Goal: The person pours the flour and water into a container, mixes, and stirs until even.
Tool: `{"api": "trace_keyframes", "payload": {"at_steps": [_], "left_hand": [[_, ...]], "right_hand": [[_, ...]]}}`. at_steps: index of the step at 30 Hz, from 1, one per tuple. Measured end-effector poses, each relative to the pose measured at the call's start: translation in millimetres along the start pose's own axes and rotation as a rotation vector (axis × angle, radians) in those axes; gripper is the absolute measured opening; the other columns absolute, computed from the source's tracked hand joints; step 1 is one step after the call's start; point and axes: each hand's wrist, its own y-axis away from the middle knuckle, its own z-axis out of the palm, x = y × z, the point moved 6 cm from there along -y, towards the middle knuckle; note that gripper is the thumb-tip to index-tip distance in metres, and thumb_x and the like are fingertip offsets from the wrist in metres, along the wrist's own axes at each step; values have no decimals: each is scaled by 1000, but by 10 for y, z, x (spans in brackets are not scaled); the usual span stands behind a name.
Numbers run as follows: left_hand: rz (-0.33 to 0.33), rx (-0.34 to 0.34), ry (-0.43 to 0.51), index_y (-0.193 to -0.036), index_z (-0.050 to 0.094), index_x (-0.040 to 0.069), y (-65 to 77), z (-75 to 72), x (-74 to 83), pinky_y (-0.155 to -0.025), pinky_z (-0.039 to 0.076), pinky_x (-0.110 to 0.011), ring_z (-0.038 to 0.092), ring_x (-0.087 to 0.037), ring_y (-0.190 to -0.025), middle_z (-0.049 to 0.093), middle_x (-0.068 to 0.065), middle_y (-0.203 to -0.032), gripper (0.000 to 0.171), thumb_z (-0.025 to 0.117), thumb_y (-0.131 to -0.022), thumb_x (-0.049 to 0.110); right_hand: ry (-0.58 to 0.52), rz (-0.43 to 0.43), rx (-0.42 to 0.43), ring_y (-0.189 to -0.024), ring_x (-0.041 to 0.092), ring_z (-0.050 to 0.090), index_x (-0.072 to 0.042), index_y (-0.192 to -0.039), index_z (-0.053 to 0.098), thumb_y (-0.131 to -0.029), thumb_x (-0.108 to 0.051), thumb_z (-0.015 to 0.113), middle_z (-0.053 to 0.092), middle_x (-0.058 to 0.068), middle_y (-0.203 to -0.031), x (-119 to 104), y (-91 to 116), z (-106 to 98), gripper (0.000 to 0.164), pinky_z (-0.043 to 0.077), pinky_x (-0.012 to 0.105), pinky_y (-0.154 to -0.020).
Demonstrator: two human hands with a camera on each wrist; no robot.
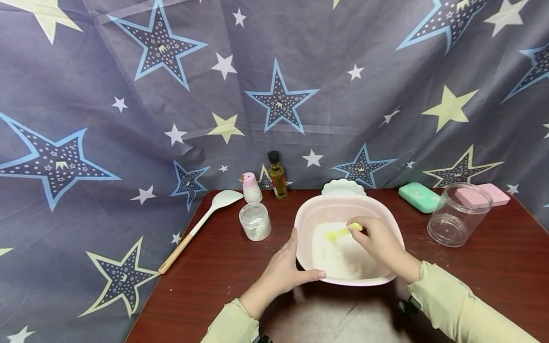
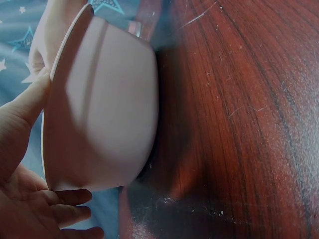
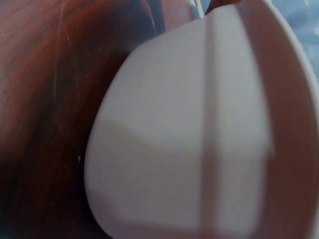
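A pale pink basin sits on the table with a white substance spread over its bottom. My left hand holds it at the near left, thumb on the rim and fingers along the outside wall. In the left wrist view, that thumb lies at the rim and the fingers reach below it. Over the basin, my right hand pinches the handle of a small yellow spoon, its head down at the white substance. The right wrist view is filled mostly by the basin's outer wall; the hand is hidden there.
Left of the basin stand a small jar of white powder, a pink-capped shaker, an oil bottle and a white ladle. A scalloped dish is behind; a clear jar, green block and pink block are right.
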Motion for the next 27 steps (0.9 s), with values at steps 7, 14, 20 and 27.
{"api": "trace_keyframes", "payload": {"at_steps": [7,14,20,27], "left_hand": [[-8,6,-6,-155,14,0,1,5,-11,-107,37,-46,37,-28,-137,30,-19,-155,126,81,-67,61],[6,8,-9,-155,14,-1,2,-11,6,-106,37,-46,38,-29,-137,30,-19,-155,125,81,-68,60],[12,8,-12,-155,14,-1,10,-29,22,-106,38,-47,38,-29,-137,29,-20,-154,125,81,-69,59],[11,5,-6,-155,13,-1,4,-15,10,-106,37,-47,38,-30,-137,29,-20,-155,125,81,-69,60]], "right_hand": [[141,46,25,-60,13,47,-7,-87,73,-85,-3,65,66,-1,-74,149,-9,-210,9,44,38,-63],[198,45,-15,-59,11,43,-8,-86,73,-85,-4,65,64,0,-75,235,47,-457,9,39,31,-57],[198,61,-79,-63,12,46,-11,-84,71,-86,-6,65,60,-4,-73,243,114,-598,8,39,29,-57],[133,56,-163,-65,8,48,-11,-83,72,-87,-10,68,59,-7,-72,213,208,-656,6,41,26,-58]]}}
